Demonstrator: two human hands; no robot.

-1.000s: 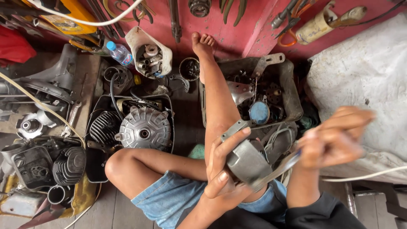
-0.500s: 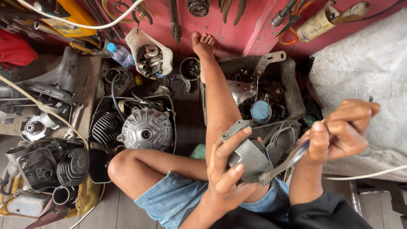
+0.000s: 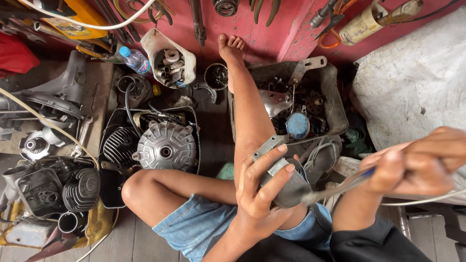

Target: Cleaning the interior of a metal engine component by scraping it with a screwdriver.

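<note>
My left hand (image 3: 259, 191) grips a grey metal engine part (image 3: 286, 177) above my right thigh, fingers wrapped over its top. My right hand (image 3: 420, 162), blurred, is closed around a long metal tool with a blue-banded handle (image 3: 335, 190). The tool's tip touches the grey part's lower right side. My right leg stretches forward, its bare foot (image 3: 230, 46) against the red wall. My left knee (image 3: 141, 187) is bent beside the part.
A finned round engine cover (image 3: 165, 145) lies in a black tray left of my leg. A dark bin of metal scraps (image 3: 335, 104) sits right of it. Engine cylinders (image 3: 58, 189), a plastic bottle (image 3: 135, 59), a cut jug of parts (image 3: 172, 60) and a white sack (image 3: 412, 82) crowd the floor.
My right hand has dropped lower and further right with the tool, whose tip stays at the grey part. The left hand keeps its hold.
</note>
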